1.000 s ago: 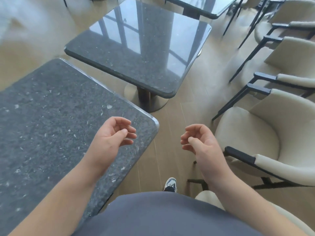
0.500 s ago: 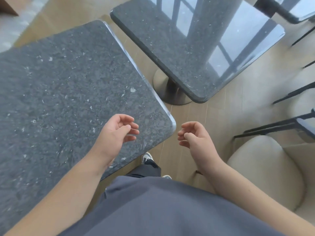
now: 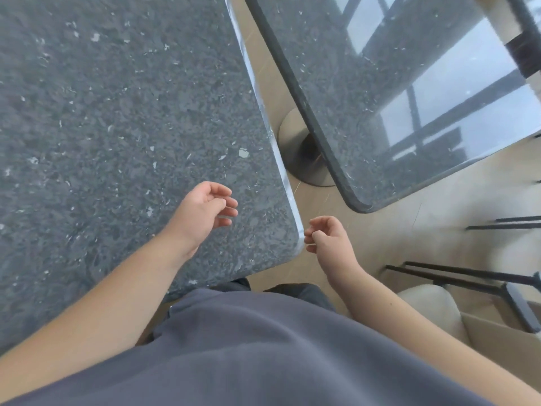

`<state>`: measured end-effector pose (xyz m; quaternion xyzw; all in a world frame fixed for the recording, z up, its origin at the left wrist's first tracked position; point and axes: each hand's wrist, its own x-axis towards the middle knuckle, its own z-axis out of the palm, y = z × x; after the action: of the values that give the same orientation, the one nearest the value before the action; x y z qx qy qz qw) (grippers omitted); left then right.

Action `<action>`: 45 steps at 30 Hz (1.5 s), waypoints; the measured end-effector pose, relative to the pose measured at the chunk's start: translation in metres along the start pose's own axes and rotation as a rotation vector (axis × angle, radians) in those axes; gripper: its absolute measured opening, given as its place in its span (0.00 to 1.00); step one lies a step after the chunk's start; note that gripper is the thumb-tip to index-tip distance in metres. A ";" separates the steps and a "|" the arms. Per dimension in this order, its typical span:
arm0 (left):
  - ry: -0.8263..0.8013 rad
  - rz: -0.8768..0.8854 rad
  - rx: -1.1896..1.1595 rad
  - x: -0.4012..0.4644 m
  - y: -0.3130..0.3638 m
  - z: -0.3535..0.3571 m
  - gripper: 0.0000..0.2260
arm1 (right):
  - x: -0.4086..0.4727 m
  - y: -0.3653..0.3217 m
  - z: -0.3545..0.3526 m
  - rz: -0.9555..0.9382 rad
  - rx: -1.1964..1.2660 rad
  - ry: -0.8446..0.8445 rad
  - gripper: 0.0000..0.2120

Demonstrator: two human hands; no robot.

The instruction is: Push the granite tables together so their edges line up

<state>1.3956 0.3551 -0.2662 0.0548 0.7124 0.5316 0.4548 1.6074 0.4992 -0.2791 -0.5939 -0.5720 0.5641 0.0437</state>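
A dark speckled granite table point(image 3: 117, 118) fills the left of the head view, its near right corner just in front of me. A second granite table point(image 3: 395, 92), glossy with window reflections, stands to the right and is turned at an angle. A wedge of floor separates the two. My left hand point(image 3: 202, 212) hovers over the near table's corner with loosely curled fingers and holds nothing. My right hand point(image 3: 328, 238) hangs just off that corner's edge, fingers loosely curled and empty.
The second table's round metal base point(image 3: 304, 153) sits on the wood floor point(image 3: 395, 235) in the gap. Cream chairs with black frames point(image 3: 468, 279) stand at the lower right, close to my right arm.
The view has swung left and closer, so the near table now fills the left side and the gap looks narrower. Both hands keep their loose, empty pose near the corner.
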 end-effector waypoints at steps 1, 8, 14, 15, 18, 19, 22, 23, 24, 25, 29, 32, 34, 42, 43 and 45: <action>0.018 -0.011 -0.007 0.002 0.000 0.001 0.12 | 0.007 0.001 0.002 0.013 -0.026 -0.015 0.14; 0.191 -0.106 -0.069 0.002 -0.010 0.013 0.12 | 0.053 -0.004 0.005 0.056 -0.192 -0.191 0.14; 0.412 -0.175 -0.202 -0.015 -0.022 0.063 0.11 | 0.095 -0.016 -0.018 0.019 -0.351 -0.398 0.13; 0.446 -0.197 -0.232 -0.019 -0.026 0.075 0.11 | 0.101 -0.018 -0.024 0.016 -0.382 -0.433 0.13; 0.538 -0.288 -0.371 -0.025 -0.044 0.107 0.10 | 0.121 -0.019 -0.036 0.003 -0.467 -0.544 0.11; 0.574 -0.317 -0.424 -0.025 -0.051 0.115 0.09 | 0.129 -0.018 -0.038 0.022 -0.483 -0.564 0.10; 0.686 -0.400 -0.626 -0.025 -0.072 0.137 0.08 | 0.148 -0.004 -0.041 0.201 -0.420 -0.591 0.13; 0.716 -0.433 -0.697 -0.025 -0.080 0.145 0.08 | 0.151 0.002 -0.043 0.269 -0.401 -0.603 0.15; 0.739 -0.464 -0.758 -0.026 -0.086 0.152 0.07 | 0.155 0.011 -0.043 0.321 -0.383 -0.617 0.16; 0.751 -0.497 -0.796 -0.027 -0.094 0.159 0.06 | 0.156 0.018 -0.046 0.361 -0.406 -0.635 0.16; 0.783 -0.615 -0.894 -0.030 -0.126 0.172 0.04 | 0.150 0.040 -0.041 0.580 -0.340 -0.806 0.13; 0.765 -0.640 -0.968 -0.032 -0.148 0.172 0.06 | 0.144 0.059 -0.035 0.542 -0.249 -0.718 0.17; 0.730 -0.625 -1.033 -0.032 -0.158 0.169 0.10 | 0.136 0.070 -0.028 0.579 -0.130 -0.713 0.14; 0.569 -0.480 -1.269 -0.014 -0.180 0.143 0.17 | 0.105 0.090 0.015 0.813 0.456 -0.539 0.08; 0.555 -0.459 -1.299 -0.009 -0.181 0.140 0.19 | 0.100 0.092 0.019 0.846 0.537 -0.528 0.09; 0.548 -0.415 -1.375 -0.002 -0.179 0.136 0.23 | 0.090 0.095 0.027 0.885 0.675 -0.519 0.13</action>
<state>1.5655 0.3735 -0.4127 -0.5086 0.3048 0.7534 0.2844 1.6214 0.5162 -0.4114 -0.5716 -0.0531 0.8050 -0.1497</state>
